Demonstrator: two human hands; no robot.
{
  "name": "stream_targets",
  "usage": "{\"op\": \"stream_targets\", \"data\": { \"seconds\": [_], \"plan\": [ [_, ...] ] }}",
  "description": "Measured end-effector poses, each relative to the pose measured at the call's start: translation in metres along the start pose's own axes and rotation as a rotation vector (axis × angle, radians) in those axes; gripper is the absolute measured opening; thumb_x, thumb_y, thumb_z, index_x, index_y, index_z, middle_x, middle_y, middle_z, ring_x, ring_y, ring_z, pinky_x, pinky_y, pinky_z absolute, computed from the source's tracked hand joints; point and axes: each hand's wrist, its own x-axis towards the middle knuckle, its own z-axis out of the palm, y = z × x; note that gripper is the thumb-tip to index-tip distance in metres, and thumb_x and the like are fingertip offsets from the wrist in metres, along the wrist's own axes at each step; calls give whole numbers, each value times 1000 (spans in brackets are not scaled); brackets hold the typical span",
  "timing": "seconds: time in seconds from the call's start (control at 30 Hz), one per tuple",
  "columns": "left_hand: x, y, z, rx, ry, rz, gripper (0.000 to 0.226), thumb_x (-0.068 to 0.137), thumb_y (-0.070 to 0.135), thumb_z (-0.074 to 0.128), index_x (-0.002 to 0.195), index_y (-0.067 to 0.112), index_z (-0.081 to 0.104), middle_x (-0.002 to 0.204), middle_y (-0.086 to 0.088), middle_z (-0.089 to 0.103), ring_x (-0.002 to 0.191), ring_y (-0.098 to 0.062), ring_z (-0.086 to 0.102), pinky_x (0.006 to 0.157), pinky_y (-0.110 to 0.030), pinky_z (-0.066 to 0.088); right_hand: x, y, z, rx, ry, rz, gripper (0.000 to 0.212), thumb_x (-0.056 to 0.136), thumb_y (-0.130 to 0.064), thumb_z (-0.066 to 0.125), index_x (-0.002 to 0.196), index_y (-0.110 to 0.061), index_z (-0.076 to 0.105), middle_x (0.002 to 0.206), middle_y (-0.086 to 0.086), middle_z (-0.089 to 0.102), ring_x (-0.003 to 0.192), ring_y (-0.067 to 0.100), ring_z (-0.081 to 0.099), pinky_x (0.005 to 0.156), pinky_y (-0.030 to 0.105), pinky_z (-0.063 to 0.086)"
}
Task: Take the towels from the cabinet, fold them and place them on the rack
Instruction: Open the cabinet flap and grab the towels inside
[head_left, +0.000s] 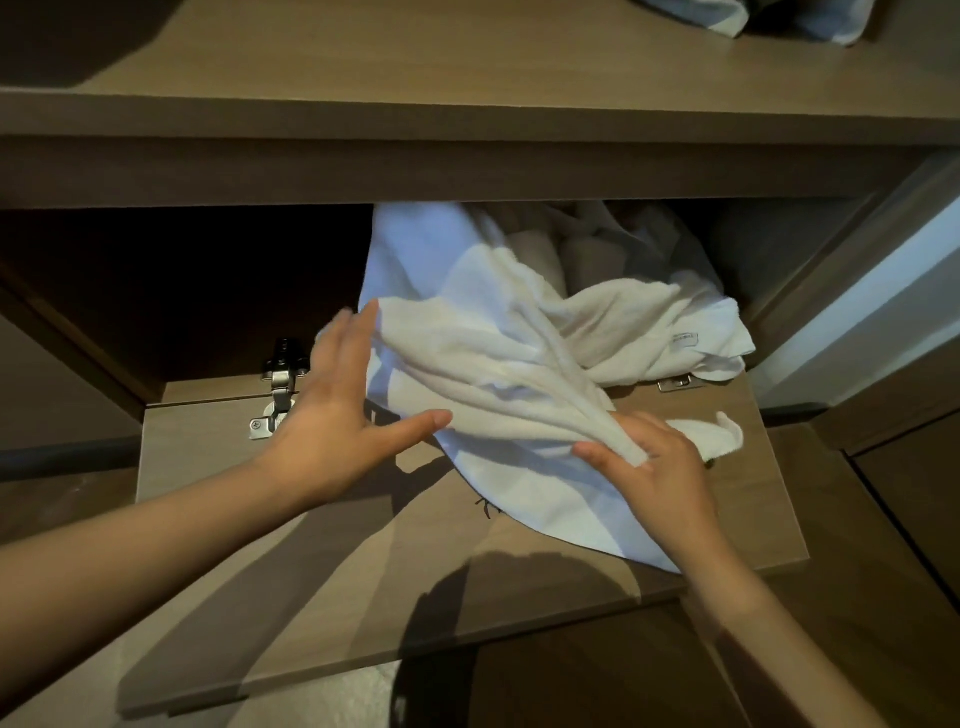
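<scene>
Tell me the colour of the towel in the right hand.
The towel is white, in the head view.

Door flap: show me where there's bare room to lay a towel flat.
Bare: on the flap, the near edge and left side below the hinge; also the shelf above. Crowded: its far right, under the towels, left hand and right hand. The left of the cabinet is too dark to judge.

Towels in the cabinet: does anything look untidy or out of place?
Yes. The white towel lies crumpled, spilling out of the cabinet over the folded-down door. The right hand grips a bunch of it; the left hand touches its edge.
</scene>
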Motion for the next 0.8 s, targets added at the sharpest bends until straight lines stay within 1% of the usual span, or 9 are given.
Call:
{"op": "stream_targets", "data": {
  "seconds": [0.13, 0.23, 0.33, 0.4, 0.47, 0.5, 0.57, 0.63, 0.8],
  "plan": [
    [10, 0, 2, -116, -69, -152, 119, 55, 80, 63, 150, 37, 5, 159, 4, 17, 144, -26, 24, 111, -51, 33, 7, -8, -1, -65, 60, 18, 65, 66, -68, 65, 115, -26, 58, 142, -5, 42, 128, 8, 43, 84, 9, 37],
    [12, 9, 6, -299, -80, -195, 107, 56, 78, 68, 142, 43, 15, 139, 16, 41, 129, -22, 44, 102, -45, 44, 28, -22, 0, -298, 26, -211, 110, 67, -71, 64, 154, -26, 15, 165, -5, -4, 149, 7, 3, 108, 30, 35],
    [9, 17, 12, -430, -39, -243, 92, 52, 80, 70, 127, 55, 21, 120, 28, 44, 120, -20, 48, 96, -50, 50, 53, -31, 2, -454, -131, -306, 127, 64, -80, 58, 155, -30, -17, 162, -2, -25, 150, 22, -20, 121, 49, 9],
    [5, 19, 16, -431, -2, -291, 99, 50, 83, 69, 130, 50, 21, 125, 19, 44, 119, -20, 48, 92, -42, 53, 65, -28, 5, -483, -246, -264, 129, 65, -78, 62, 153, -33, -20, 164, -3, -21, 150, 23, -19, 122, 53, 1],
    [2, 19, 18, -480, -9, -364, 108, 47, 84, 68, 136, 48, 18, 117, 21, 45, 104, -16, 55, 66, -22, 56, 70, -21, 9, -476, -336, -186, 124, 68, -72, 66, 152, -38, -18, 166, -4, 0, 152, 19, -5, 121, 56, -2],
    [2, 18, 19, -519, -38, -404, 116, 47, 84, 68, 141, 50, 11, 115, 22, 46, 99, -17, 58, 59, -20, 55, 72, -17, 12, -461, -354, -162, 120, 70, -70, 67, 153, -40, -15, 164, -3, 13, 151, 17, 7, 120, 56, -3],
    [3, 15, 19, -591, -93, -419, 115, 48, 82, 70, 141, 57, 7, 114, 26, 52, 99, -21, 63, 65, -30, 58, 73, -15, 17, -435, -344, -160, 111, 71, -70, 62, 153, -43, -7, 153, -3, 36, 144, 17, 29, 120, 56, -2],
    [6, 15, 21, -670, -115, -379, 101, 51, 78, 75, 135, 59, 21, 116, 27, 59, 99, -20, 67, 71, -39, 60, 75, -17, 20, -406, -324, -164, 104, 70, -74, 57, 154, -44, 3, 142, -4, 50, 134, 15, 41, 121, 52, 6],
    [9, 15, 32, -899, -67, -443, 88, 51, 68, 83, 126, 46, 42, 123, 8, 63, 106, -25, 67, 75, -51, 59, 63, -29, 29, -240, -263, -131, 96, 67, -70, 67, 149, -49, 20, 132, -11, 58, 110, 1, 39, 103, 37, 37]
  ]
}}
